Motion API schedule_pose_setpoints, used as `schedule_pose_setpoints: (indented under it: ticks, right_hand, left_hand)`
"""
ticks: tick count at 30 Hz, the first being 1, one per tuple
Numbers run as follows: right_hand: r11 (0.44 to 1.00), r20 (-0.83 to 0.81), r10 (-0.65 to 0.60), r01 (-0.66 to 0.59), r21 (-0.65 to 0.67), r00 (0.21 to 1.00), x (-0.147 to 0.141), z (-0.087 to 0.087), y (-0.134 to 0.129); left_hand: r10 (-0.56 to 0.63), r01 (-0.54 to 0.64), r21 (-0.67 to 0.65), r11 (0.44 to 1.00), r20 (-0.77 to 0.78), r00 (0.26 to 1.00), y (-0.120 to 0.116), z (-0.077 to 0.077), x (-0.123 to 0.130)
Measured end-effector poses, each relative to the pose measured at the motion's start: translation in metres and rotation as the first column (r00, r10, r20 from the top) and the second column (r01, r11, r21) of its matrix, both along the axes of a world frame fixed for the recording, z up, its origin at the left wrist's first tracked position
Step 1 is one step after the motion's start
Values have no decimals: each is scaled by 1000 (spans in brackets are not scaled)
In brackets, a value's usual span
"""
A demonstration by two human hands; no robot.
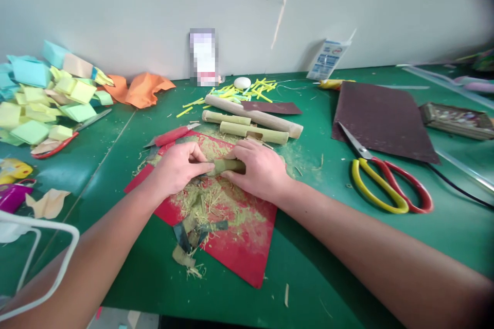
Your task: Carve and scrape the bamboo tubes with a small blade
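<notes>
A short green bamboo tube [227, 165] lies level between my two hands, above a red sheet [247, 254] strewn with shavings and dust. The fingertips of my left hand [179, 167] pinch at its left end. My right hand [258, 167] wraps round its right end and hides part of it. Behind my hands lie two cut bamboo pieces [257, 132] and a longer pale stick [266, 119]. A red-handled knife [172, 136] rests just beyond my left hand. Dark scraps of sandpaper [183, 236] sit among the shavings near me.
Scissors [389, 185] with red and yellow handles lie at right, touching a brown sandpaper sheet [382, 118]. Folded paper pieces [46, 97] are heaped at left, near orange cloth-like material [144, 88]. Yellow-green sticks [231, 93] lie behind the bamboo. A white frame [57, 226] crosses the lower left.
</notes>
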State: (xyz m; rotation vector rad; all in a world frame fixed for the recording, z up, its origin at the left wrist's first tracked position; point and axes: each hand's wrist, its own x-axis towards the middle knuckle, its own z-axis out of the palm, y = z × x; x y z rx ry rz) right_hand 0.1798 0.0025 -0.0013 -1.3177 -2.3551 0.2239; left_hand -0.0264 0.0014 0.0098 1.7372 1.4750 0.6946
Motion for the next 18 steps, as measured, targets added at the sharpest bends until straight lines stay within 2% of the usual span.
schedule_pose_setpoints:
  ticks: [4, 6, 9, 12, 18]
  right_hand:
    - [1000, -5, -20, 20, 2, 1000, -1, 0, 1]
    - [1000, -2, -24, 24, -7, 1000, -1, 1, 1]
    - [1000, 4, -13, 13, 1, 1000, 0, 0, 0]
    - [999, 21, 6, -7, 46, 1000, -1, -1, -2]
    - [994, 24, 16, -18, 111, 1000, 4, 6, -4]
  left_hand:
    - [163, -154, 179, 972, -35, 986, 3, 1, 4]
    - [230, -228, 256, 940, 23, 973, 6, -1, 3]
    - [255, -288, 283, 915, 147, 956, 10, -5, -3]
    - [220, -268, 286, 920, 190, 957, 10, -8, -5]
    - [176, -201, 329, 923, 104, 979, 7, -10, -4]
